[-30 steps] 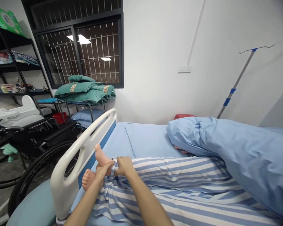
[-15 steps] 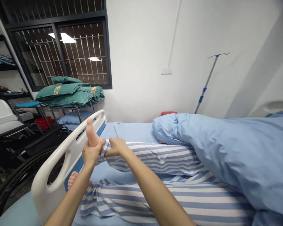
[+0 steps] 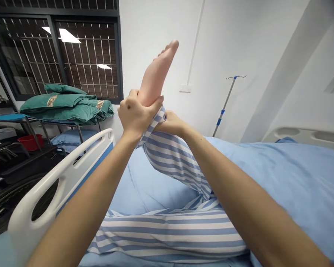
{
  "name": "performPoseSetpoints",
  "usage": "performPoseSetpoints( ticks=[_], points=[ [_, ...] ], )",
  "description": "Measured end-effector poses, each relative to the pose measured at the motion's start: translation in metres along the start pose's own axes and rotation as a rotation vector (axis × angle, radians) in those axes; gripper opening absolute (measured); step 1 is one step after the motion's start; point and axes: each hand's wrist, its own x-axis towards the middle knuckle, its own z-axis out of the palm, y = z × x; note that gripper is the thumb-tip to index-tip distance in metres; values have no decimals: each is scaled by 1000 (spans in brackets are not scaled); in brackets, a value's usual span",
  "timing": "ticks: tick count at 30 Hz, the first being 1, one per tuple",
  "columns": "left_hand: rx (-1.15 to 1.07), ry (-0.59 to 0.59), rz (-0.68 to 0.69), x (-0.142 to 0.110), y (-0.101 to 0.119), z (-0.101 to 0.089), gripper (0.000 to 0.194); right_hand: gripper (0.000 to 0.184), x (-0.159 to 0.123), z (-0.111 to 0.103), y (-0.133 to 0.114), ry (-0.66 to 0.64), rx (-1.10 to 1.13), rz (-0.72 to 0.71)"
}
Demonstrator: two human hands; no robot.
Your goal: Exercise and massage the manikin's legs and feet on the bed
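Observation:
A bare foot (image 3: 156, 74) is raised high above the bed, toes pointing up and to the right. My left hand (image 3: 135, 113) is wrapped round its ankle and heel, the thumb lying across the front. Just right of it, my right hand (image 3: 171, 123) grips the lower leg through the cuff of the blue-and-white striped trousers (image 3: 174, 157); some of its fingers are hidden behind the leg. That leg slopes up from a bent knee. The other striped leg (image 3: 169, 230) lies flat on the bed along the near side, its foot hidden behind my left forearm.
A white bed end board (image 3: 64, 163) stands at the left, with part of a wheelchair (image 3: 13, 196) beyond it. Green padded bundles (image 3: 64, 105) rest on a rack under the barred window. A light-blue quilt (image 3: 281, 178) covers the right side; a drip pole (image 3: 225, 102) rises behind.
Both hands have lifted the held foot up and to the right, bending that leg. The other leg still lies flat. The view has shifted somewhat to the right.

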Motion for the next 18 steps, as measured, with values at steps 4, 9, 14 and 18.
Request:
performPoseSetpoints(
  ticks=[4, 9, 14, 18],
  points=[
    [67, -60, -38, -6, -22, -10, 43, 39, 4, 22, 5, -44, -20, -34],
    [231, -232, -214, -26, -90, -36, 53, 41, 28, 92, 19, -194, -36, -44],
    [280, -464, -503, -57, -169, -60, 59, 47, 39, 184, 26, -323, -18, -61],
    [217, -524, -700, -100, -224, -76, 67, 56, 24, 262, 39, -384, -96, 45]
  ],
)
